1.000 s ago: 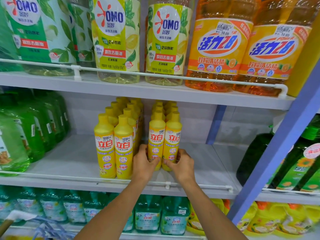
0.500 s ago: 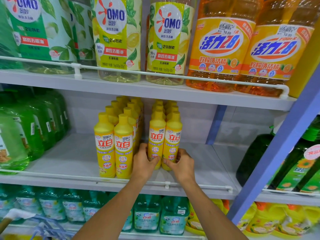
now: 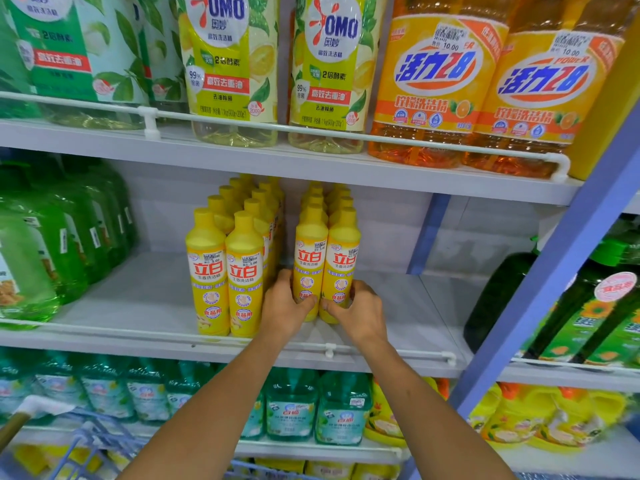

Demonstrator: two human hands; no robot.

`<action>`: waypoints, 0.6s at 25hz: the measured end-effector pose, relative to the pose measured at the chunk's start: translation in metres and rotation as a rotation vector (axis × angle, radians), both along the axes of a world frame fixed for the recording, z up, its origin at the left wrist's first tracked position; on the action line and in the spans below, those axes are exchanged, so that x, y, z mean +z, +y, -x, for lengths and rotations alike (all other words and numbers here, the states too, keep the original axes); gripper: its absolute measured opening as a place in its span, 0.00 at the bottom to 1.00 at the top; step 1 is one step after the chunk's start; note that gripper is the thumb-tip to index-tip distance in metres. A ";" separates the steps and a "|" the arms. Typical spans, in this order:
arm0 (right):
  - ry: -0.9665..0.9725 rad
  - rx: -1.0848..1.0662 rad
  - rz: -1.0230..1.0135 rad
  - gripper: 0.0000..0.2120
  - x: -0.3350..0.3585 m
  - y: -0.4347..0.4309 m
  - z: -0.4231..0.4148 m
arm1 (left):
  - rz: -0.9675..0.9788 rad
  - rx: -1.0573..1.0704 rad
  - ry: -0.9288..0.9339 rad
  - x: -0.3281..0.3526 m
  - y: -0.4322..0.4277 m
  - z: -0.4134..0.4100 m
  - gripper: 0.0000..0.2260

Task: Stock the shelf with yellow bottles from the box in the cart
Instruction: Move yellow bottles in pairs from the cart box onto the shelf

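Two double rows of yellow bottles stand on the middle shelf. The left rows' front pair stands close to the shelf rail. In the right rows, my left hand grips the base of the front-left yellow bottle, and my right hand grips the base of the front-right yellow bottle. Both held bottles stand upright, side by side, a little behind the rail. The cart shows at the bottom left, with yellow bottles blurred inside it.
A white rail runs along the shelf's front edge. Green jugs fill the shelf's left end; bare shelf lies right of the yellow rows up to a blue upright. Large bottles stand on the shelf above, teal ones below.
Both hands stay on the two front bottles of the right rows. The bottles have barely shifted.
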State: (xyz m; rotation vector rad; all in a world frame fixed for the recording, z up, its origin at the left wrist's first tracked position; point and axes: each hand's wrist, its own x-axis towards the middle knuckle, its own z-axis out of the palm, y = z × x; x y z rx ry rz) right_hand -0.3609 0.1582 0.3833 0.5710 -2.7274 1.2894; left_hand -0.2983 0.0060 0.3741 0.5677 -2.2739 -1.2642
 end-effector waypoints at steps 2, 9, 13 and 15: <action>0.034 0.015 -0.047 0.24 0.004 0.004 -0.003 | 0.057 -0.025 -0.044 0.007 0.004 -0.009 0.25; 0.170 0.095 -0.362 0.29 0.026 0.038 -0.039 | 0.334 -0.149 -0.254 0.017 0.011 -0.050 0.26; 0.231 0.182 -0.582 0.35 0.042 0.061 -0.090 | 0.728 -0.309 -0.296 0.038 0.028 -0.098 0.28; 0.255 0.179 -0.688 0.39 0.048 0.064 -0.122 | 0.911 -0.329 -0.262 0.045 0.025 -0.133 0.26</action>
